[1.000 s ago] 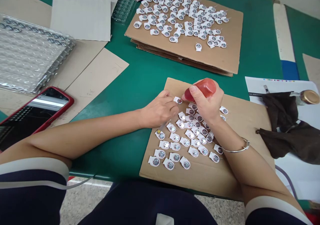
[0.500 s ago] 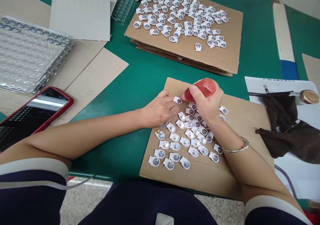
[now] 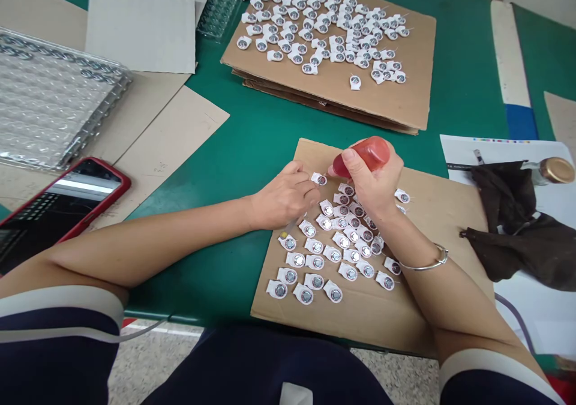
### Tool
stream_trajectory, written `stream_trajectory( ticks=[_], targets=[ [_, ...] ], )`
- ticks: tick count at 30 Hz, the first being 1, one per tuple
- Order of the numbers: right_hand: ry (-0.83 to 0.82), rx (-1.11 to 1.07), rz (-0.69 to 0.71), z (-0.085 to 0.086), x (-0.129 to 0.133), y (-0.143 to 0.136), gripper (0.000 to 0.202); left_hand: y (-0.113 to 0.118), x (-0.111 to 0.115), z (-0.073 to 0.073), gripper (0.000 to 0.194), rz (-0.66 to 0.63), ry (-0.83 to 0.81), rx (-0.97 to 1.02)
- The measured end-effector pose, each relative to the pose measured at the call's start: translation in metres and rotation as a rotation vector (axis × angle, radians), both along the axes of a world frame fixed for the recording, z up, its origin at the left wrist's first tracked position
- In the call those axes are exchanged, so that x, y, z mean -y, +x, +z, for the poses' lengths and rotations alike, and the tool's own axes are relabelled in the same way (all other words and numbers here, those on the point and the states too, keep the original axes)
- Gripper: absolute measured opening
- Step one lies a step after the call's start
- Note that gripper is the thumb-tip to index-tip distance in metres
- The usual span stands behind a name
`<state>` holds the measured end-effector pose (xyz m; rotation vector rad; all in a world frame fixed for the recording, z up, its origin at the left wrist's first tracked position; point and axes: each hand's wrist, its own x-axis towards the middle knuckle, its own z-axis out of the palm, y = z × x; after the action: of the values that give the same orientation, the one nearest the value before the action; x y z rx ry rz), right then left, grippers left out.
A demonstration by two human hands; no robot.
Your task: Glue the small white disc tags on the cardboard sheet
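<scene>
My right hand (image 3: 375,174) is wrapped around a red squeeze bottle (image 3: 366,155), tilted with its narrow end down and to the left. Just left of that end lies a small white tab with a round silver disc (image 3: 319,179). Beside this tab is my left hand (image 3: 288,196), its fingers curled closed. From under it sticks out a thin clear stick with a yellow end (image 3: 284,235), partly hidden by the fingers. Several more white tabs with silver discs (image 3: 332,254) are spread below both hands on a cardboard sheet (image 3: 443,213).
Behind, a stack of cardboard (image 3: 416,102) carries many similar tabs. At left are clear plastic trays (image 3: 49,105), grey card sheets (image 3: 141,30) and a red-cased phone (image 3: 67,198). On the right, a dark cloth (image 3: 517,225) and a gold-capped jar (image 3: 555,171) rest on white paper.
The red bottle's tip has lifted slightly away from the tab's disc, which shows more plainly now. My left hand has hardly moved. The whole view has shifted a little.
</scene>
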<state>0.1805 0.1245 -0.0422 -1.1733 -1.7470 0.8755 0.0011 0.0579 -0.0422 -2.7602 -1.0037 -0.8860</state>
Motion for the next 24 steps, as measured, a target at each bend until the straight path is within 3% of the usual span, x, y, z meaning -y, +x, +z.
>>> stream_trajectory(
  ticks=[16, 24],
  targets=[
    [0.029, -0.004, -0.022, 0.0022, -0.0023, 0.0023, 0.046, -0.0008, -0.0020, -0.0015, 0.023, 0.008, -0.022, 0.036],
    [0.034, 0.021, -0.034, 0.0046, -0.0023, 0.0027, 0.048, -0.0034, -0.0014, -0.0013, 0.013, -0.018, -0.110, 0.076]
  ],
)
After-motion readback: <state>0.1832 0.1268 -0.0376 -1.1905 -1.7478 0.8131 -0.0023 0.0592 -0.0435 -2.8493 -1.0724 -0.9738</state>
